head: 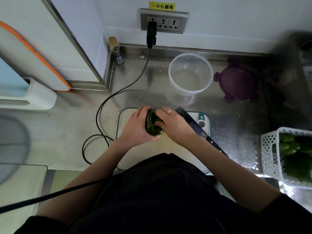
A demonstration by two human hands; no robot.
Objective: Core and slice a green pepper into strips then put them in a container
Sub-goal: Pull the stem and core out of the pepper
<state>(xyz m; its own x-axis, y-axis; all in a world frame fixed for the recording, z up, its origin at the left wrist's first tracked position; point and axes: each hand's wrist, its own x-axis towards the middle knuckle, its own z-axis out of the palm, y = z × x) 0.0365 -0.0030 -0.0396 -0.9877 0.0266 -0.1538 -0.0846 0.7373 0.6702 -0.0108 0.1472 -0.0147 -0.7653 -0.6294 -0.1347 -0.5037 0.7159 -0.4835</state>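
Note:
A dark green pepper [151, 123] is held above a white cutting board [125, 115] with a green rim. My left hand [136, 127] grips the pepper from the left and below. My right hand [173, 124], with a ring on one finger, holds it from the right, its fingertips curled into the pepper's top. A cleaver [190, 120] with a black handle lies on the board's right side, partly under my right forearm. A clear round plastic container [190, 78] stands open behind the board.
A purple lid [239, 81] lies right of the container. A white perforated basket [273, 152] with more green peppers sits at the right edge. A black cable [108, 105] loops across the steel counter left of the board. A small bottle [116, 51] stands by the wall.

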